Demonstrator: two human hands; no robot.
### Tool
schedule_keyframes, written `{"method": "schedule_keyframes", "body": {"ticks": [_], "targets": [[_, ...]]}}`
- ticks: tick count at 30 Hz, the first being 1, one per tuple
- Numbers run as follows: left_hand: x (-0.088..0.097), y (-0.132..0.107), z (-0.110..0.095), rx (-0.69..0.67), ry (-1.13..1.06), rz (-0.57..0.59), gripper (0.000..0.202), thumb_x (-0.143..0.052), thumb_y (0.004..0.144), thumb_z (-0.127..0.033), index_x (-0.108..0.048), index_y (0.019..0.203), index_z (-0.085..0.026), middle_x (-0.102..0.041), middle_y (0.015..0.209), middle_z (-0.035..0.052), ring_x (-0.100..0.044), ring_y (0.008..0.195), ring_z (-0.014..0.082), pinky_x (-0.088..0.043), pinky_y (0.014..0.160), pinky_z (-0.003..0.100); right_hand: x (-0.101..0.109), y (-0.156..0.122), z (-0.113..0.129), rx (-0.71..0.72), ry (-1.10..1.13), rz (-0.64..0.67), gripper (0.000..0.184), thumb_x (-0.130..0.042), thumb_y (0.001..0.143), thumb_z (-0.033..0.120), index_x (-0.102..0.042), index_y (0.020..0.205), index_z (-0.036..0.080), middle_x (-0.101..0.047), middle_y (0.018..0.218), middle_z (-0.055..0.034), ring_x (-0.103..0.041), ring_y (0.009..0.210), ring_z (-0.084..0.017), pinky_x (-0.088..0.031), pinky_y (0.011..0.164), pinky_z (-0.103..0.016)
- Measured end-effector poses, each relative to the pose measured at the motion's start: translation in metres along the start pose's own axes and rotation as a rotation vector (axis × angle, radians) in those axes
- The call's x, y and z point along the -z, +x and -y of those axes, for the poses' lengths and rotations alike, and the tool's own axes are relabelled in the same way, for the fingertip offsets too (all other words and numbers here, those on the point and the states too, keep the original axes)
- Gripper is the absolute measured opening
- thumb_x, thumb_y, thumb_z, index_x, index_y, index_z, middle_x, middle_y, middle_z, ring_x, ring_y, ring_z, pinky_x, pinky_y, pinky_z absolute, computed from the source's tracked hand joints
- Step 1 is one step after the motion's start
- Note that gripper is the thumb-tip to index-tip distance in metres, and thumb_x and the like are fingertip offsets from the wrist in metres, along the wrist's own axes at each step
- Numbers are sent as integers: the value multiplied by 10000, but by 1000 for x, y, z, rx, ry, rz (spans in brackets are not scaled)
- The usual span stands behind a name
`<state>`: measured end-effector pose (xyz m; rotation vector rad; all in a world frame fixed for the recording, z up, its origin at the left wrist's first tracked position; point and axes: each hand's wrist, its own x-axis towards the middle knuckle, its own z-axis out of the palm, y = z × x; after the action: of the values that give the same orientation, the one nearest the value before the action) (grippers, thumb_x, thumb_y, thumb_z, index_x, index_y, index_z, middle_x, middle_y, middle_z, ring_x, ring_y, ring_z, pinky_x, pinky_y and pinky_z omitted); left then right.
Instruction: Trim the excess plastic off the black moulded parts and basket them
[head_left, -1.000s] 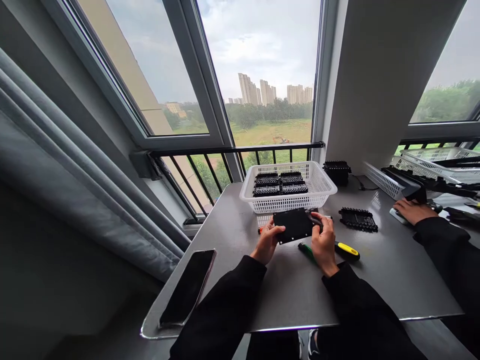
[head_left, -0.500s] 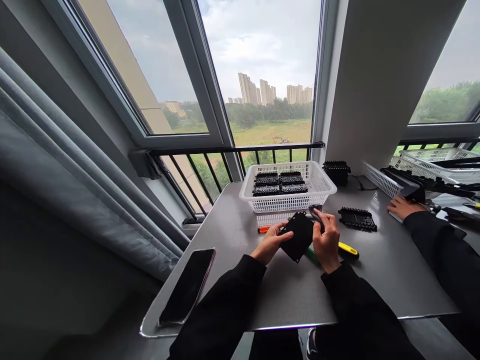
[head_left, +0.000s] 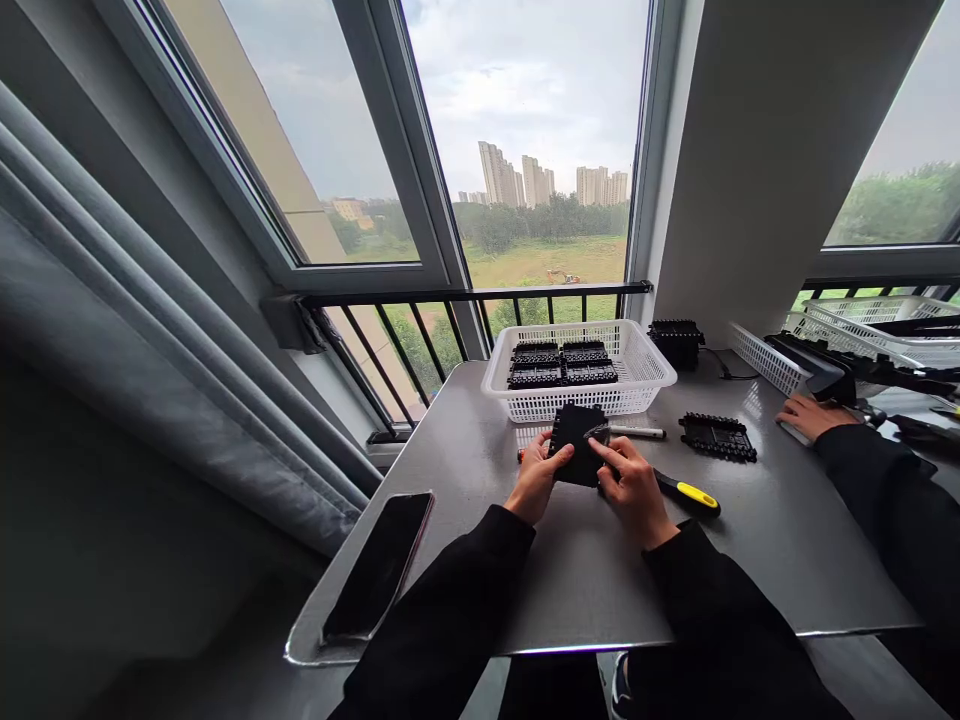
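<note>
My left hand is closed on the left edge of a flat black plastic plate, thumb on its face, and holds it tilted above the table. Between the fingers of my right hand is a small dark crumpled cloth-like piece, pressed against the plate's upper right part. Its exact kind is too small to make out. A white pen-like marker lies just behind my right hand. Beside that hand lies a yellow-and-black handled tool, its far end hidden. An orange item shows partly behind my left hand.
A white basket holding several black slatted parts stands behind my hands. Another black part lies to the right; a black stack stands behind. A phone lies at the left edge. At right, a co-worker's hand rests near more baskets.
My right hand has moved left, bringing the dark piece onto the plate's face. The plate has turned more upright and shifted slightly left and up, uncovering the white marker.
</note>
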<state>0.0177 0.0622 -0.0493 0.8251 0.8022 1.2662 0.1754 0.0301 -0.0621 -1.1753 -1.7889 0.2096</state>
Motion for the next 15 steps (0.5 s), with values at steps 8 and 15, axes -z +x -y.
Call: {"method": "schedule_keyframes", "body": {"ticks": [8,15], "targets": [[0,2,-13,-238,-15,-156,510,-837,614,-301,-541,1015,-192,-721,864,12,-688,754,169,-536,750,306,-4,-9,16,82,42,256,262,-496,729,55,-701,711,217,-625,748,1,-577,622,-126,-449,616,-240],[4,6,-4,-392,275,-236,377,-818,589,-242,-603,889,-169,-711,815,17,-659,725,172,-527,695,292,-8,-5,9,-3,25,201,393,-559,800,157,-644,1180,213,-632,1077,-93,-577,1039,-242,-470,906,-389]]}}
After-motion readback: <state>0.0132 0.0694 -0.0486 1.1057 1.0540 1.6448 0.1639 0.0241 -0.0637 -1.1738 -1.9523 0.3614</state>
